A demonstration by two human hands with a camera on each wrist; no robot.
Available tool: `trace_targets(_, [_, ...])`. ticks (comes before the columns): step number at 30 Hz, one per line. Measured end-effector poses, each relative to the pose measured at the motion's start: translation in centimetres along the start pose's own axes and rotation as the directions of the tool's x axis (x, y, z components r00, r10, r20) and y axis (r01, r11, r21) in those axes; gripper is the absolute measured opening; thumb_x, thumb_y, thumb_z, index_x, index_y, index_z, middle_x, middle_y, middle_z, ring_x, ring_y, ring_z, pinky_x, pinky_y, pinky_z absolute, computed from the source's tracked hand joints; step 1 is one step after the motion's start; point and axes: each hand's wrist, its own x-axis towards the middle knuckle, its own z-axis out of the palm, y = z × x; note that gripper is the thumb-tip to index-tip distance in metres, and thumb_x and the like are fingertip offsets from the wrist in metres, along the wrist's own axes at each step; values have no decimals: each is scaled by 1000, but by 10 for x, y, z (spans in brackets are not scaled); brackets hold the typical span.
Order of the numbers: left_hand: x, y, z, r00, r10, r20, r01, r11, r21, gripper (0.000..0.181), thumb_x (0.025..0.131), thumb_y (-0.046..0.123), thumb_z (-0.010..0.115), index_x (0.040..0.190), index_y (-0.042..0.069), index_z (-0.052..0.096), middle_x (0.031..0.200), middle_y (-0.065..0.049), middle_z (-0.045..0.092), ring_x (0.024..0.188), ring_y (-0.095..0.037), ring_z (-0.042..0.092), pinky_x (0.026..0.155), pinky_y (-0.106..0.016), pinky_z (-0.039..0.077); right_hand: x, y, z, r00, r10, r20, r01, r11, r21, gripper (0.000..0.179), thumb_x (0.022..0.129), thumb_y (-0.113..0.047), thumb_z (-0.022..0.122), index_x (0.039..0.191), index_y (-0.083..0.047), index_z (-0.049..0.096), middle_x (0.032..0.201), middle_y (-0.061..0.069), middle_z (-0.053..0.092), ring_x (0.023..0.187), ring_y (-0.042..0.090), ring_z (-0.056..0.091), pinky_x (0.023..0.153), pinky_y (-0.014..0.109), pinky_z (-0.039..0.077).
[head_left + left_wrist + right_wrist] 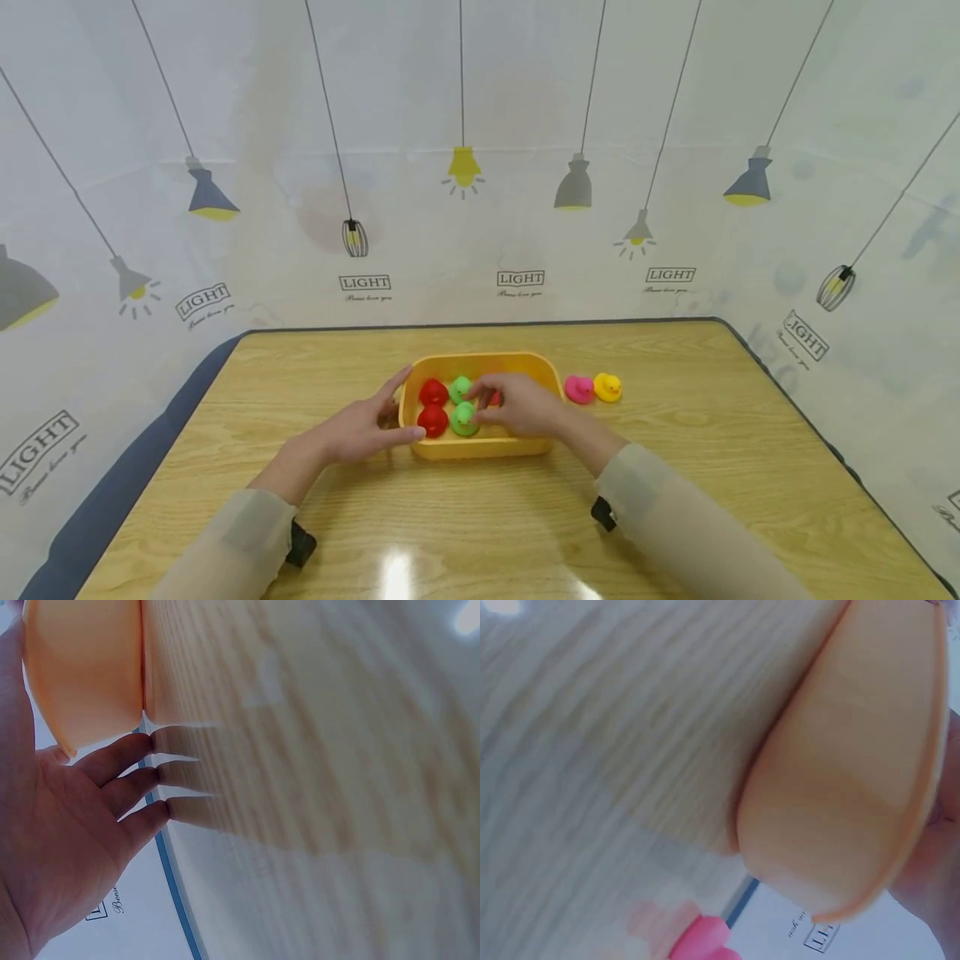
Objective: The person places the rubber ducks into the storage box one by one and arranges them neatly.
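Note:
A yellow plastic tray [480, 448] holds several rubber ducks. At its left end sit two red ducks [432, 421], one behind the other, beside two green ducks [462, 420]. My left hand [360, 429] spans the tray's left end, thumb at the near corner and index finger at the far rim. In the left wrist view, its other fingertips [152, 742] reach down to the tabletop beside the tray. My right hand [521, 406] is over the tray's inside, with thumb and index finger apart beside the green ducks. Something red [496, 399] shows between them; the palm hides the rest.
Just right of the tray, a pink duck [580, 389] and a yellow duck [608, 387] stand on the wooden table [465, 517]. A white cloth with printed lamps [517, 242] surrounds the table's back and sides, with a dark edge along the tabletop.

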Motion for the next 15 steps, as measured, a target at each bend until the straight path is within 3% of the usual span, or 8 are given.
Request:
trace_targets(7, [-1,3,-1,1000,-2,2,2,1000,7,111,94,79,68,176,46,1,164,-23,56,149,-49,54,124,-71,39,-16,3,-17,999,-34,-1,34,999,-4,30,102,-23,81,128,-10,75,104,-4,72,90,17,60,79,25,52])
trace_targets(15, [-1,3,-1,1000,0,4,0,1000,0,111,95,77,69,176,45,0,164,-23,56,148,-48,55,124,-71,40,-44,18,-35,998,-29,-57,27,999,-38,24,102,-28,82,123,-17,78,103,-5,74,75,12,57,67,25,50])
